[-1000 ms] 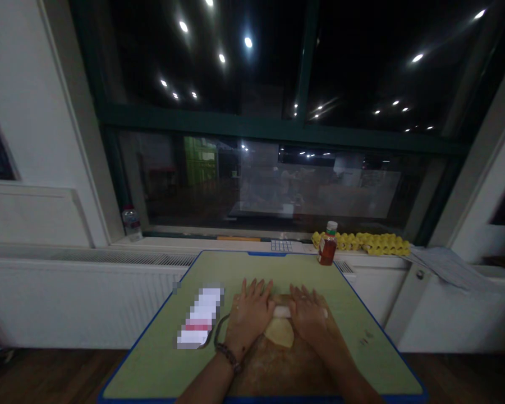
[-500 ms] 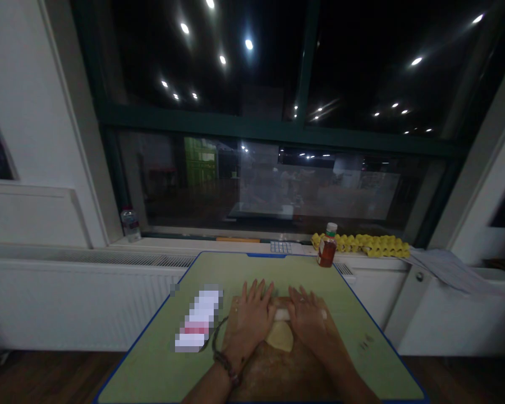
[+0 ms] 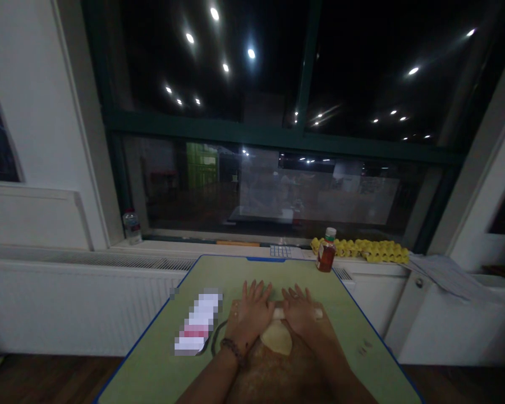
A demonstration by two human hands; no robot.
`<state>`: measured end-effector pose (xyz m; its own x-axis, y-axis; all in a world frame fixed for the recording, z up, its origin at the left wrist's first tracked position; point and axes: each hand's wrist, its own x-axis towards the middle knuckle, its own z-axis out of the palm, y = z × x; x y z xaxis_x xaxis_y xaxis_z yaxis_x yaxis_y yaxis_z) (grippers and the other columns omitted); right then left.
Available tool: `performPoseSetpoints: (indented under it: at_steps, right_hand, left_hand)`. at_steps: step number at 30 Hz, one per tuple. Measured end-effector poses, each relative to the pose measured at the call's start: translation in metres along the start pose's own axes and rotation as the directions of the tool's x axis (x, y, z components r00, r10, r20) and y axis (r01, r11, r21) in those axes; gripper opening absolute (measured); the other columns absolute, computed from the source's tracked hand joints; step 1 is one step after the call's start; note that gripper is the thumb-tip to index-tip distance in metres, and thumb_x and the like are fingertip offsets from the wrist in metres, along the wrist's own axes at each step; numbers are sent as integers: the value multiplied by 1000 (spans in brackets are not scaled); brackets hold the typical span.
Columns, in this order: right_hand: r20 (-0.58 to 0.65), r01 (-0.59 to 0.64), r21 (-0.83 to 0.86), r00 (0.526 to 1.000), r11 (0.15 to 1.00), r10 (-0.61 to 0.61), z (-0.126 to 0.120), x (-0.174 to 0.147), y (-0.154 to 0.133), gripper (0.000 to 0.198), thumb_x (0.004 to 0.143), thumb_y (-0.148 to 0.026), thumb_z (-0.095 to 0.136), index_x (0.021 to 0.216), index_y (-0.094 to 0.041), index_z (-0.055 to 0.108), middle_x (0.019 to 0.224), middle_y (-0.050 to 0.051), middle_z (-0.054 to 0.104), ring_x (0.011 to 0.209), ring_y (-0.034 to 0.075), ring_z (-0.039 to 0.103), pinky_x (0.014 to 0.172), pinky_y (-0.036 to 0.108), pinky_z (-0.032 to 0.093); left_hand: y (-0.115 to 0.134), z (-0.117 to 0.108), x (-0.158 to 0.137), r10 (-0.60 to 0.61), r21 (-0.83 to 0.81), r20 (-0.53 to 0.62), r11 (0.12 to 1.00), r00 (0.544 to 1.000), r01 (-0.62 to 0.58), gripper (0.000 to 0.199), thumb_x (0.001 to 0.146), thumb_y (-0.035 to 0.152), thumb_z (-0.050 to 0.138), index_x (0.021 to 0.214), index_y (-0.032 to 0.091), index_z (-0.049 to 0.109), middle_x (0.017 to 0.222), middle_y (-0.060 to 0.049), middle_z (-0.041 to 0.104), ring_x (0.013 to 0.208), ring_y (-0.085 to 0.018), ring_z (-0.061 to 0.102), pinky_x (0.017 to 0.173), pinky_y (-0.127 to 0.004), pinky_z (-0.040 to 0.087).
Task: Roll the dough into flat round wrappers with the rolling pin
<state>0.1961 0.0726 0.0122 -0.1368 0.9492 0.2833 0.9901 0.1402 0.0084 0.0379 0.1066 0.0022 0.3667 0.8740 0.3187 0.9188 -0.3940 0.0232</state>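
Note:
A short pale rolling pin point(image 3: 279, 313) lies crosswise near the far end of a brown wooden board point(image 3: 273, 379). Both palms rest on it: my left hand point(image 3: 256, 310) covers its left part, and my right hand point(image 3: 301, 312) its right part, with the pin's right end sticking out. The fingers of each hand are stretched forward and spread, not wrapped round the pin. Just on my side of the pin, a flat, roughly oval piece of dough point(image 3: 276, 338) sits between the two hands. A dark braided bracelet point(image 3: 232, 349) circles my left wrist.
A pixelated phone-like item point(image 3: 197, 324) lies left on the green table point(image 3: 151, 359). A bottle of reddish-brown liquid point(image 3: 326, 255) stands at the back right. Yellow egg trays point(image 3: 362, 250) and a clear bottle point(image 3: 132, 227) are on the windowsill. Papers point(image 3: 444, 275) lie far right.
My right hand has slid slightly left, closer to my left hand, and the pin's right end has shifted slightly left. The whole view has tipped a little.

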Motion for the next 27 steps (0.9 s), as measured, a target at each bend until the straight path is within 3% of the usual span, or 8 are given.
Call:
performPoseSetpoints:
  at_steps: [7,11,14,18,21,24,25,27]
  right_hand:
    - [-56,47,26,997,999,-46,-5,-47,-3,47,93,-16,30,133,-22,56,141,5,51,135,26,41,113,47,27]
    - [-154,126,64,981,990,-115,-16,-63,-3,41,95,-27,38,133,-29,54,139,1,55,130,23,47,113,42,30]
    - [-122,88,66,989,994,-79,-15,-69,1,36,95,-30,44,129,-28,57,132,2,60,120,23,55,104,40,40]
    - [-91,-8,16,996,1000,10,-3,-70,11,30,94,-26,45,117,-22,63,124,10,64,109,25,61,93,37,46]
    - [-134,-101,124,984,987,117,7,-65,24,34,97,-30,35,112,-19,63,118,13,65,97,23,65,81,32,49]
    - [-221,-163,469,930,868,294,11,-56,35,45,98,-45,24,105,-19,61,102,11,67,84,21,66,70,30,50]
    - [-237,-149,611,903,778,359,13,-52,37,49,97,-52,24,100,-20,60,93,10,67,78,21,65,66,30,49]
    - [-181,-98,863,855,496,486,16,-45,39,56,90,-68,27,92,-21,58,70,4,62,60,18,60,54,29,47]
  left_hand:
    - [9,-8,-35,58,-95,-89,993,994,-66,51,96,35,34,146,27,36,151,-4,40,141,-26,30,117,-54,17]
    - [5,-19,-52,132,-194,-12,972,991,-132,51,98,39,29,148,28,32,155,-1,33,143,-23,25,117,-50,18]
    - [0,-28,-68,186,-285,91,946,978,-154,54,99,47,25,149,27,30,157,-2,27,145,-21,20,118,-49,16]
    - [-2,-35,-90,-5,-314,100,949,995,36,59,97,49,30,151,25,24,158,-5,24,146,-24,17,116,-51,18]
    - [1,-38,-100,-169,-301,44,937,985,174,52,96,39,36,145,25,37,152,-6,37,140,-27,28,113,-50,24]
    - [6,-40,-101,-157,-336,44,928,987,163,41,96,34,34,131,27,54,137,-3,55,128,-24,45,108,-46,30]
    - [8,-41,-100,-147,-343,47,926,988,154,40,96,36,34,128,27,56,133,-3,58,126,-24,47,108,-45,30]
    - [13,-42,-97,-141,-341,51,928,989,150,43,94,41,37,130,26,55,131,-5,58,124,-25,48,108,-45,29]
